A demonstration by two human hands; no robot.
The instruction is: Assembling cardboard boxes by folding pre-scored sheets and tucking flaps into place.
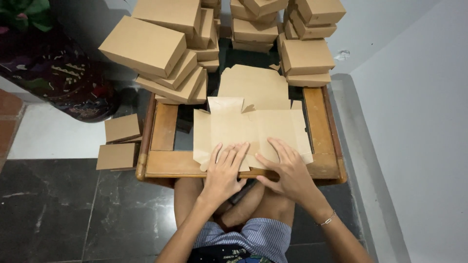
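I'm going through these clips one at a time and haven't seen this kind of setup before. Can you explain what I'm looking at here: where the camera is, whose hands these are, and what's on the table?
There is no machine here. One camera sits on a person's head and looks down, so the two bare hands belong to that seated person. The left hand and right hand both press flat on an unfolded brown cardboard box blank; neither closes around anything. The blank lies on a small wooden table with more flat blanks behind it. Stacks of finished folded boxes rise at the far side, and two more boxes sit on the floor to the left.
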